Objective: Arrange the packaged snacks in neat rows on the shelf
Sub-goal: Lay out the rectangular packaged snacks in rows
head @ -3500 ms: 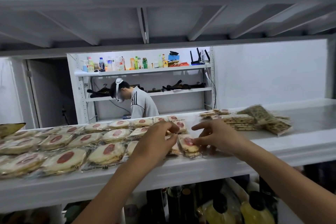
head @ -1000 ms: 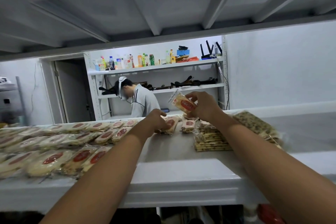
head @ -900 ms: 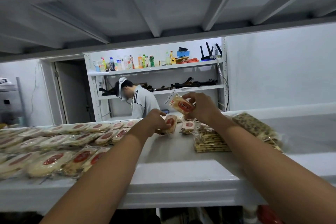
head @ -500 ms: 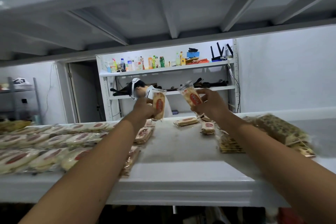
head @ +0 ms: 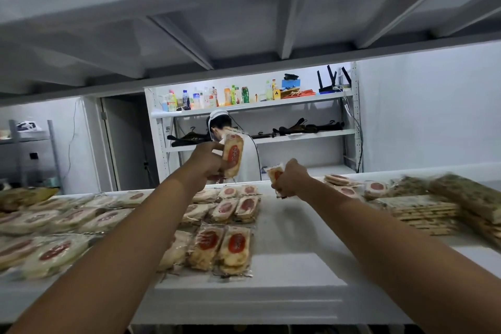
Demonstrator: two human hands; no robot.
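Observation:
Rows of clear-wrapped snack packs (head: 234, 248) with red labels lie flat on the white shelf (head: 298, 274), filling its left half. My left hand (head: 207, 161) grips one snack pack (head: 233, 154) upright above the back rows. My right hand (head: 291, 180) holds a second snack pack (head: 274, 173) just above the shelf, right of the rows. A few loose red-label packs (head: 375, 187) lie at the back right.
Stacks of brown cracker packs (head: 425, 214) and green-speckled packs (head: 469, 195) sit on the shelf's right side. The shelf above hangs low overhead. Behind the shelf a person (head: 230, 144) stands at another rack (head: 254, 106) holding bottles.
Both hands lifted a snack pack each off the shelf's back. My right hand has since dropped lower and nearer the shelf, while my left keeps its pack raised.

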